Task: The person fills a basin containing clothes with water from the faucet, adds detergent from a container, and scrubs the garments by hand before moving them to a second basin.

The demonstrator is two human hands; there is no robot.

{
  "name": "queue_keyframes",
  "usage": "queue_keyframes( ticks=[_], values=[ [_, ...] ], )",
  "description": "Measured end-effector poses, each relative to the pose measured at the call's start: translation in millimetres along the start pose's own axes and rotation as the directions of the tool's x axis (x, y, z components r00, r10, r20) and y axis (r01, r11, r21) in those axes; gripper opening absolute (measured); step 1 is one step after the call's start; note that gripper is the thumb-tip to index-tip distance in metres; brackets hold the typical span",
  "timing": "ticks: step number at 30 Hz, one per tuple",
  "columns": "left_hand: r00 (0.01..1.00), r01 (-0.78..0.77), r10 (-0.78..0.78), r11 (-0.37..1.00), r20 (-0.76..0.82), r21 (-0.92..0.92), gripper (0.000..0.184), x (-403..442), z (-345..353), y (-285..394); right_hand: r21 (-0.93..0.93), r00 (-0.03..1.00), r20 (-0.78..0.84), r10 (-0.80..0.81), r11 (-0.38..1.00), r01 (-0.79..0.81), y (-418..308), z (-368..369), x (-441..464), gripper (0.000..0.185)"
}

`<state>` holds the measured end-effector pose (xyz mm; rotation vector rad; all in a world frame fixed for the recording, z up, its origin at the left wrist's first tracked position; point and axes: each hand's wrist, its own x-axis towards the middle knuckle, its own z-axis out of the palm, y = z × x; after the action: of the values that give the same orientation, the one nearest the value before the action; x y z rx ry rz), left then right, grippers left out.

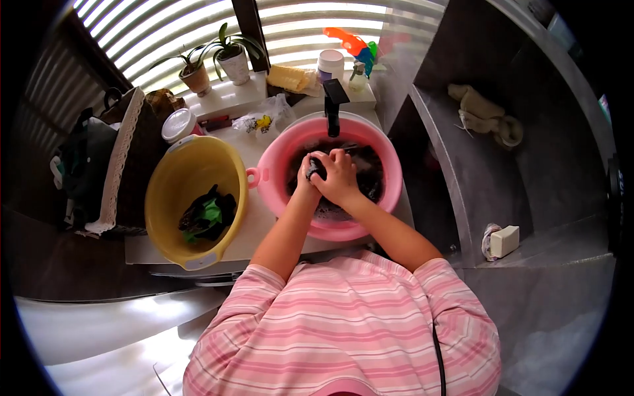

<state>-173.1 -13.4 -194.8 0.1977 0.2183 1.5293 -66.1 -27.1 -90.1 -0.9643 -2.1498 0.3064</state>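
Both of my hands are together over a pink basin [265, 175] of dark water and dark cloth. Between them is a bunched black cloth [317, 169]. My left hand [306, 178] wraps its left side. My right hand [340, 177] presses on it from the right, its fingers curled. A black faucet [333, 109] stands over the far side of the basin. To the left, a yellow basin [162, 191] holds black and green cloths [209, 211].
Potted plants [234, 65], a white jar [331, 65] and an orange-topped spray bottle [358, 80] line the back ledge. A lidded tub [179, 125] sits behind the yellow basin. A lace-edged basket [119, 165] is at left. On the right shelves are soap [505, 241] and a beige cloth [479, 109].
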Motion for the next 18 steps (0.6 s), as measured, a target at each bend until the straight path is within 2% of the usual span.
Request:
queue_keyframes(
  ticks=[1,2,4,5,6,7,9,10,13,14,15,16,18],
  values=[
    [0.988,0.131,-0.132,0.991,-0.079,-0.022,0.045,-2.6,13.4,-4.2,-0.003,0.998,-0.052,0.037,0.999,-0.037,3.3,12.1,-3.9,0.028],
    [0.988,0.134,-0.135,0.991,-0.077,-0.020,0.045,-1.1,11.4,-7.8,-0.004,0.998,-0.055,0.038,0.999,-0.039,9.7,25.9,-5.1,0.028],
    [0.997,-0.013,0.004,0.993,-0.079,-0.121,0.030,4.9,-15.4,-17.2,0.076,0.965,0.096,0.245,0.965,-0.252,21.2,46.4,-3.3,0.033],
    [0.996,-0.019,0.000,0.977,-0.086,-0.214,0.026,8.3,-29.3,-20.5,0.100,0.937,0.193,0.290,0.944,-0.313,24.3,48.3,-1.3,0.035],
    [0.996,-0.014,-0.004,0.976,-0.085,-0.215,0.026,6.0,-17.9,-23.1,0.098,0.937,0.191,0.294,0.944,-0.316,27.5,48.6,-0.1,0.035],
    [0.967,-0.029,0.003,0.995,-0.253,-0.097,0.027,-0.8,10.4,-25.9,0.160,0.919,0.184,0.348,0.912,-0.378,31.2,49.5,0.7,0.031],
    [0.829,-0.002,0.084,0.989,-0.553,0.147,0.031,-14.1,53.5,-27.7,0.224,0.855,0.219,0.471,0.828,-0.514,43.6,50.7,9.3,0.026],
    [0.800,0.159,0.028,0.953,-0.599,0.257,0.034,-16.6,44.9,-26.6,0.230,0.864,0.210,0.458,0.836,-0.499,56.7,57.7,11.3,0.027],
    [0.785,0.183,0.077,0.919,-0.614,0.350,0.034,-20.8,44.7,-24.8,0.262,0.833,0.243,0.496,0.794,-0.549,89.7,77.7,13.4,0.028],
    [0.771,0.217,0.103,0.886,-0.629,0.410,0.034,-24.4,52.9,-20.4,0.304,0.822,0.177,0.541,0.764,-0.569,103.5,85.9,13.8,0.028],
    [0.756,0.241,0.092,0.882,-0.649,0.405,0.035,-27.6,66.3,-12.7,0.322,0.782,0.244,0.573,0.713,-0.623,127.1,93.3,13.9,0.030],
    [0.782,0.208,0.145,0.857,-0.607,0.472,0.033,-28.2,58.8,-3.2,0.335,0.738,0.313,0.598,0.658,-0.674,148.4,93.7,15.7,0.032],
    [0.772,0.126,0.320,0.770,-0.549,0.626,0.032,-18.9,26.6,22.4,0.266,0.684,0.212,0.698,0.633,-0.727,164.4,72.2,23.5,0.040]
  ],
)
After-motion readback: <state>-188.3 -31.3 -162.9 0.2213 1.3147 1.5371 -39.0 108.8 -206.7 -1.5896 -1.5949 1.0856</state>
